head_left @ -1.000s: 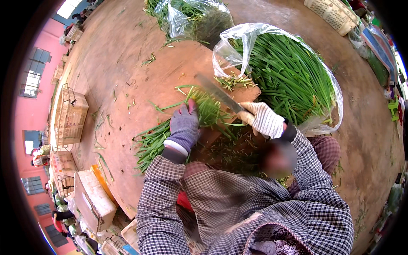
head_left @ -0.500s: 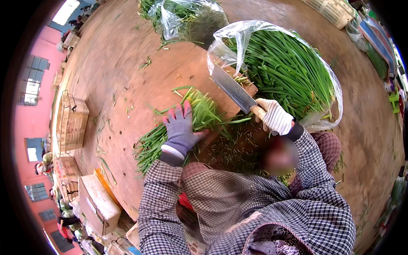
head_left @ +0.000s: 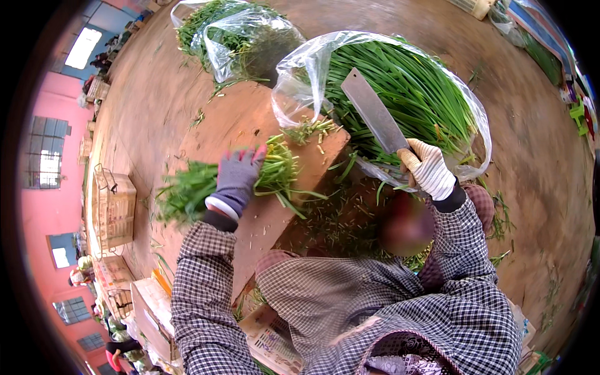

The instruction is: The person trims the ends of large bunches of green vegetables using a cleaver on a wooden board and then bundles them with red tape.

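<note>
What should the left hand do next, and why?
Probably even up the bunch of greens over the board: a few stray stems jut past the rest. The left hand has the bunch in its grip, and the right hand holds the cleaver off to the right, clear of it.

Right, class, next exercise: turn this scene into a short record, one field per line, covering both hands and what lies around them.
Left hand: grey glove with pink fingertips, gripping a bunch of greens
Right hand: white glove, holding a knife by its handle, blade pointing away from the person
Board: reddish brown, below the left hand; cut ends lie near its far right corner
Nearer bag: clear plastic, around long greens
Farther bag: clear plastic, also around greens
Left background: a pale crate on the floor
</note>
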The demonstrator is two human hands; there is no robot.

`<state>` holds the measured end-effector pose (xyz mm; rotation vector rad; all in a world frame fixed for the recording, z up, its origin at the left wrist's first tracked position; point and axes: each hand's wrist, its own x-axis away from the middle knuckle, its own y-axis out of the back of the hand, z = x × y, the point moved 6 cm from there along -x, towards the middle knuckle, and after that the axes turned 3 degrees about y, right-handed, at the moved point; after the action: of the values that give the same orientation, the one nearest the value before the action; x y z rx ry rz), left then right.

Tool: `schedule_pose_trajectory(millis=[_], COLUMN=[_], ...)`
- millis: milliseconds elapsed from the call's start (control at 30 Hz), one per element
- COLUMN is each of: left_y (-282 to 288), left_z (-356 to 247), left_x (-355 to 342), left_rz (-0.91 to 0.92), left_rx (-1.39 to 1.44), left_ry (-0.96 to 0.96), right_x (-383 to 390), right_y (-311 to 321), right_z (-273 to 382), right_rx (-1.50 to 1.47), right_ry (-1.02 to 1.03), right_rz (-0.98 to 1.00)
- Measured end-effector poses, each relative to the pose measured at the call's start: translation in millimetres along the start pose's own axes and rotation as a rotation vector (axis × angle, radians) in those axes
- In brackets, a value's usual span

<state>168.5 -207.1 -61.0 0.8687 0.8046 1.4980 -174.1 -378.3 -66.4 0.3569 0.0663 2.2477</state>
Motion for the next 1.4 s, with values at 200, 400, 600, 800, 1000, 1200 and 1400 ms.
schedule_pose_trajectory(millis=[200,400,600,800,1000,1200,1400], left_y=[-51,-15,36,143,169,115,111], left_z=[65,59,23,-116,-265,-317,-368], left_x=[-57,-42,-19,-49,-90,-121,-157], left_rz=[0.286,0.292,0.151,-0.210,-0.004,0.504,0.641], left_rx=[-0.169,-0.208,-0.117,0.642,1.350,2.222,2.567], left_ry=[0.387,0.390,0.293,-0.055,-0.125,0.368,0.454], right_x=[12,12,31,53,36,14,20], right_y=[5,21,128,209,175,205,229], right_z=[-8,-15,11,-25,0,-27,-82], right_rx=[0.072,0.194,0.332,0.495,0.633,0.686,0.710], right_ry=[0.170,0.379,0.294,0.227,0.322,0.358,0.208], right_rz=[-0.054,-0.090,-0.300,-0.528,-0.478,-0.662,-0.545])
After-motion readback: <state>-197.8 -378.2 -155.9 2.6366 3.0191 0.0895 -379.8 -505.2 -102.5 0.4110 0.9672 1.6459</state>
